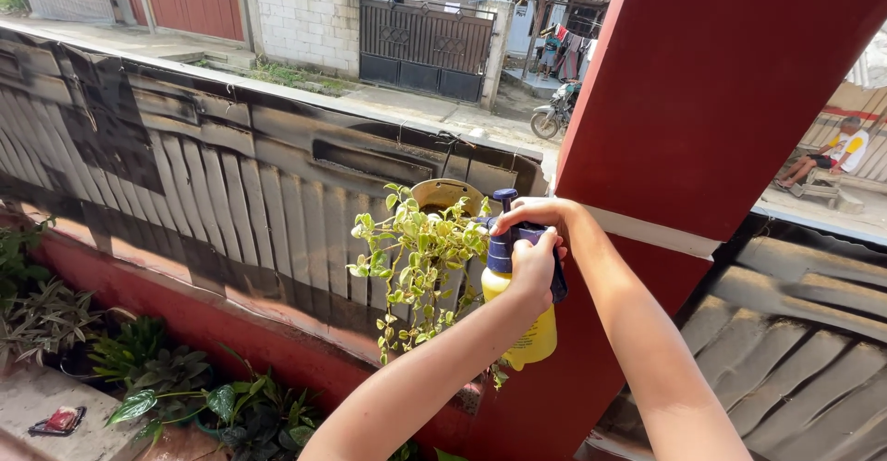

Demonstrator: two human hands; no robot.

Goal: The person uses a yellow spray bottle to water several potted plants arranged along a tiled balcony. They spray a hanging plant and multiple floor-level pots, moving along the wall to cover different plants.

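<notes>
A yellow spray bottle (534, 341) with a blue pump top (504, 200) is held up in front of a red pillar. My left hand (533, 267) is wrapped around the bottle's blue neck and handle. Just above it, my right hand (534, 212) rests closed over the pump top. Directly left of the bottle hangs a tan pot (445, 193) with trailing green-and-cream leaves (416, 262). The leaves nearly touch the bottle and my left hand.
The red pillar (711, 101) stands right behind my hands. A dark corrugated fence (185, 175) runs left and right. Green potted plants (176, 387) sit below at the left. Beyond the fence are a street, a gate, a parked motorcycle (552, 115) and a seated person (836, 156).
</notes>
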